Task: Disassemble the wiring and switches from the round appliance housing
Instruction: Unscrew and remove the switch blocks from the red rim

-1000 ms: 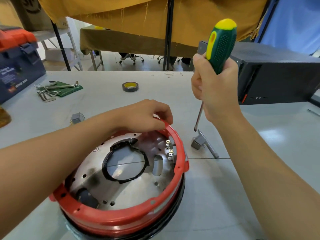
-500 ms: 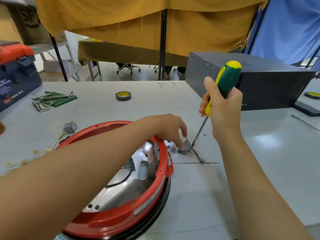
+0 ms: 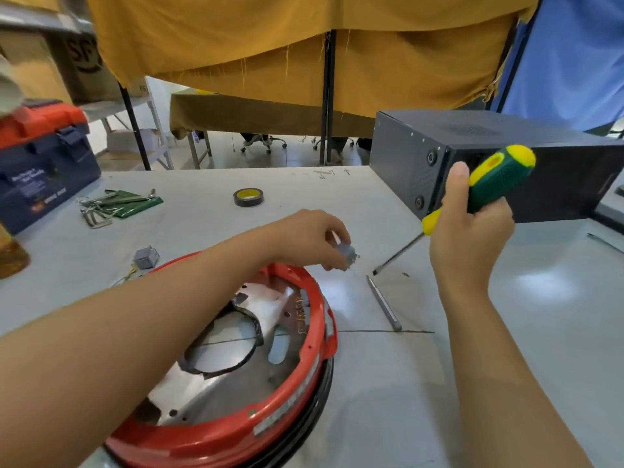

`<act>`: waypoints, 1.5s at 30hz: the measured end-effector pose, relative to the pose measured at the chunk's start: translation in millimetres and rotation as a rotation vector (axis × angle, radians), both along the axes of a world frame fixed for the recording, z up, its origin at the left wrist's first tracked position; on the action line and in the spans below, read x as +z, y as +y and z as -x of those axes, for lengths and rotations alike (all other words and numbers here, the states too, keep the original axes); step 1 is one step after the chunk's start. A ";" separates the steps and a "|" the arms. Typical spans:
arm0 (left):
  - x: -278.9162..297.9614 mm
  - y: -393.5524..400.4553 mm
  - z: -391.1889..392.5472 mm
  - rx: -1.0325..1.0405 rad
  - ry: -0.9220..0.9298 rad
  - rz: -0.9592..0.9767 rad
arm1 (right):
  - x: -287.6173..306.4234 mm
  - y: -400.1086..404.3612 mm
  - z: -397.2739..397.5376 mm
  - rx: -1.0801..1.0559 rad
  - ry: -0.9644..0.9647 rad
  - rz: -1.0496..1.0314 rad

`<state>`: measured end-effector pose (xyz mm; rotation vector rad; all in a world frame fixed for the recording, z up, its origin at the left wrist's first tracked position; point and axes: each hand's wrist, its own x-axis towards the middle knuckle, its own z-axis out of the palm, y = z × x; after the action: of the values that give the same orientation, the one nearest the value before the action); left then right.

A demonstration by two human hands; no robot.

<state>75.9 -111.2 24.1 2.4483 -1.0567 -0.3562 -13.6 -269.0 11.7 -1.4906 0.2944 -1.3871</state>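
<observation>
Grey plastic, small and blocky: the switch (image 3: 345, 253) looks light and rigid, pinched in the left hand's (image 3: 312, 239) fingertips just above the housing's (image 3: 293, 398) far rim. Its metal pins jut right, toward the screwdriver (image 3: 486, 192); those pins probably bend easily, so the body is the place to grip. The housing, red-ringed with a metal plate inside, lies flat on the table (image 3: 506, 332), open side up, likely stiff and heavier. The right hand (image 3: 469, 231) is wrapped round the screwdriver handle, shaft slanting down-left, tip near the table.
</observation>
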 end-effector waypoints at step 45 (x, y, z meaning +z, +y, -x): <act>-9.5 187.3 -31.1 0.354 -0.393 0.051 | -23.4 45.6 -15.1 0.457 0.161 0.012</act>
<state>107.0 76.1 14.6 2.6530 -0.7347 0.2715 1.5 -223.4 -11.6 -1.5633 0.0378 -0.9093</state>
